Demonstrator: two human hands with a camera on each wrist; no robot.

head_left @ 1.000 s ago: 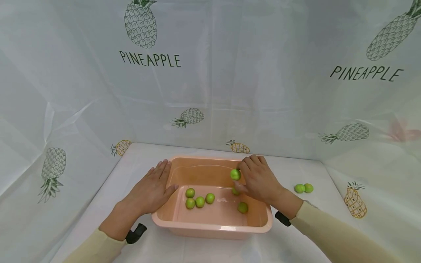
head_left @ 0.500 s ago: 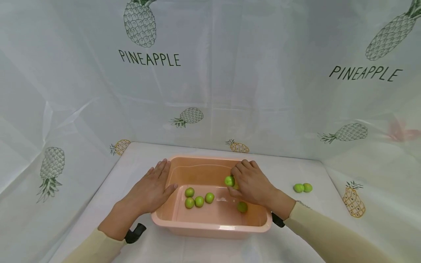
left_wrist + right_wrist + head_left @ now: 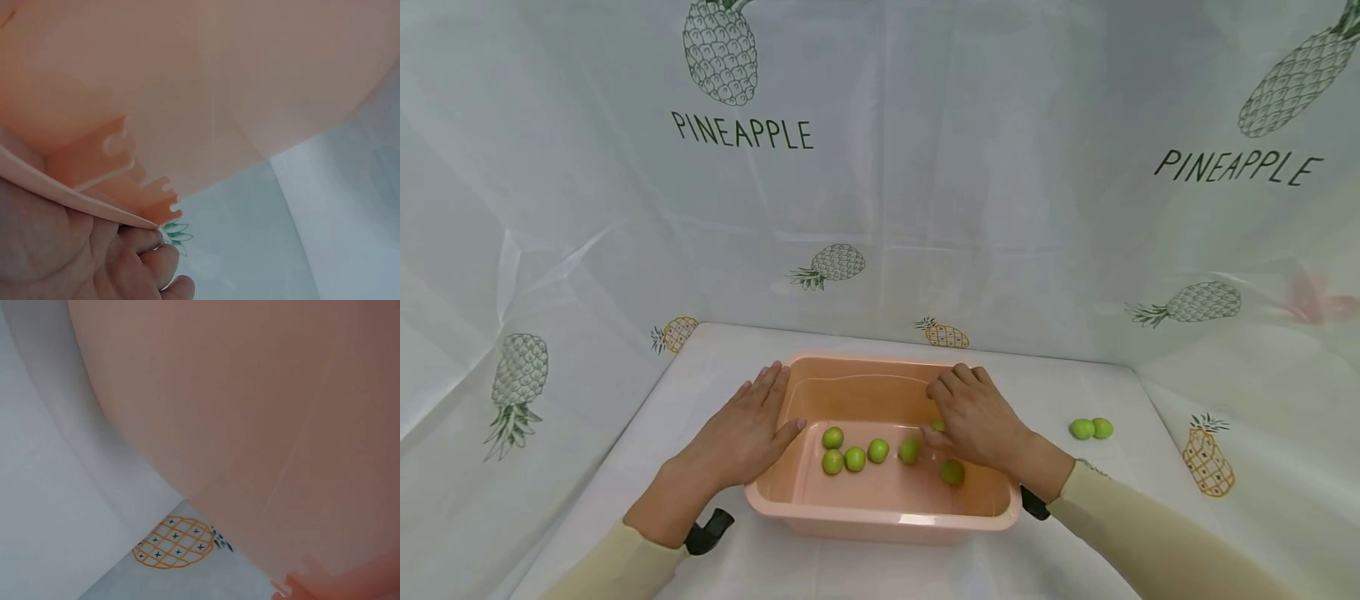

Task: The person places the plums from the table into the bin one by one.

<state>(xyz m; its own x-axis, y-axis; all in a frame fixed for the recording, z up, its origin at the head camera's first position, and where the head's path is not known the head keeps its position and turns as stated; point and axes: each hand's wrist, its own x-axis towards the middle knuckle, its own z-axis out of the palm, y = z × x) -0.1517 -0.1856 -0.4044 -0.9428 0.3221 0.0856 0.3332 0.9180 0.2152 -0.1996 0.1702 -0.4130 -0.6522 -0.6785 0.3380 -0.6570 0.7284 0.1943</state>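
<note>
A pink plastic basin [image 3: 880, 521] holds several small, round, lime-like green fruits [image 3: 855, 459]. My left hand [image 3: 741, 433] rests palm down on the basin's left rim with its fingers straight. In the left wrist view, that hand's fingers [image 3: 159, 262] lie under the rim. My right hand [image 3: 973, 417] is over the basin's right part, fingers loosely bent and nothing held. A blurred green fruit [image 3: 910, 451] is just left of its thumb, apart from the hand. Another fruit [image 3: 938, 426] is partly hidden by the thumb. The right wrist view shows no hand, only the basin's outer wall [image 3: 237, 412].
Two more green fruits [image 3: 1092, 428] lie side by side on the white table [image 3: 1060, 383], right of the basin. A pale sheet [image 3: 1000, 208] printed with pineapples rises behind and at both sides. Black wrist straps [image 3: 709, 532] are on both forearms.
My right hand moved left and down over the basin holding a green fruit, then let it go. That fruit is now lower and to the left. The left hand has stayed put.
</note>
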